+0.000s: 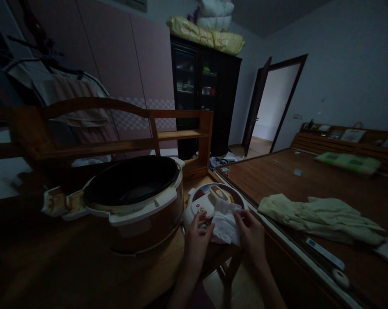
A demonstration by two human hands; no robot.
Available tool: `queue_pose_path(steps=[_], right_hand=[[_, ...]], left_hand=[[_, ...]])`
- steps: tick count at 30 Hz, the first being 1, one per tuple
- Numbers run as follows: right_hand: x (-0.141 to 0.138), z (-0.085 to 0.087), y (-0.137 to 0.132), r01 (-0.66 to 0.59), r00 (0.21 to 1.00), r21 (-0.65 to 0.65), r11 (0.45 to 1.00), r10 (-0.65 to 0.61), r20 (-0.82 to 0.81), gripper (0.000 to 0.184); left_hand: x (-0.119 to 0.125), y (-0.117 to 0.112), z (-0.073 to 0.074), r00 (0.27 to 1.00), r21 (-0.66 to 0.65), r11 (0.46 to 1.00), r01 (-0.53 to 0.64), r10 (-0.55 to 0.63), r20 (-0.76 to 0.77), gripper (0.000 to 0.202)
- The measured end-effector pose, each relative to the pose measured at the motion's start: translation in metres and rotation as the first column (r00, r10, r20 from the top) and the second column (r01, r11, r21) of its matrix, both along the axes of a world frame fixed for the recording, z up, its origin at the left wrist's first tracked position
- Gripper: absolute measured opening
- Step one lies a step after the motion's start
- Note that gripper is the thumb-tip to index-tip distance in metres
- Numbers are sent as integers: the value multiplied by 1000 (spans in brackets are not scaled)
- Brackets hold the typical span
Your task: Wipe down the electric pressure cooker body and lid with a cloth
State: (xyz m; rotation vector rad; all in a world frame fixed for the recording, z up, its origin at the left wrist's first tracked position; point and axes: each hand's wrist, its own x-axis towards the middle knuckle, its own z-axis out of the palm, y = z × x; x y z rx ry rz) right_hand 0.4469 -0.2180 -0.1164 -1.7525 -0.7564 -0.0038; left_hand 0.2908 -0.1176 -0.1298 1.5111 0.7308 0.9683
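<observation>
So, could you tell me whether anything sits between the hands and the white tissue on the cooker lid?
Nothing visible does. The left hand and right hand are both at the white tissue, which lies on the cooker lid. The open cooker pot stands off to the left, clear of them.

White tissue (225,223): thin, crumpled paper, matt. Cooker lid (213,201): smooth glossy plastic, cream w/ maroon panel. Cooker body (148,219): glossy brown shell, white plastic rim; inner pot (132,182) dark, matt-looking. Bench (52,257): polished wood. Bed (310,180): smooth wood surface. Pale green cloth (316,216): soft, wrinkled fabric.
</observation>
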Motion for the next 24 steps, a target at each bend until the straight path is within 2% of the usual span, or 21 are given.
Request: queue_pose_path(steps=[2, 4, 5, 7, 10, 12, 15, 18, 24], right_hand=[[-1, 3, 1, 128, 950, 15, 992, -127, 284, 44], [-10, 5, -1, 194, 839, 71, 978, -203, 505, 45], [-16, 5, -2, 183, 794, 75, 980, -192, 576, 46], [-28, 1, -2, 63, 739, -7, 998, -42, 672, 49], [-39, -9, 6, -121, 657, -222, 968, 245, 713, 53], [-41, -15, 15, -123, 624, -318, 940, 322, 712, 57], [-42, -21, 25, -29, 616, -391, 920, 324, 718, 62], [-46, -24, 25, 45, 630, -424, 905, 303, 715, 63], [-47, -35, 9, 71, 610, -471, 879, 336, 718, 62]], left_hand=[[-2, -1, -6, 1000, -10, 1000, 9, -8, 19, 51], [-5, -2, -9, 999, -24, 1000, 7, -6, 31, 48], [-7, -3, -9, 999, -28, 1000, 2, -1, 32, 46], [-12, -5, -10, 999, -6, 1000, -22, 22, 25, 41], [-24, -6, -14, 998, 72, 996, -57, 58, -14, 35], [-36, -6, -19, 996, 76, 996, -47, 53, -75, 35], [-55, -1, -30, 981, 0, 999, -33, 32, -194, 46], [-66, 3, -36, 973, -63, 998, -10, -5, -229, 55], [-69, 0, -32, 955, -42, 998, 35, -46, -294, 53]])
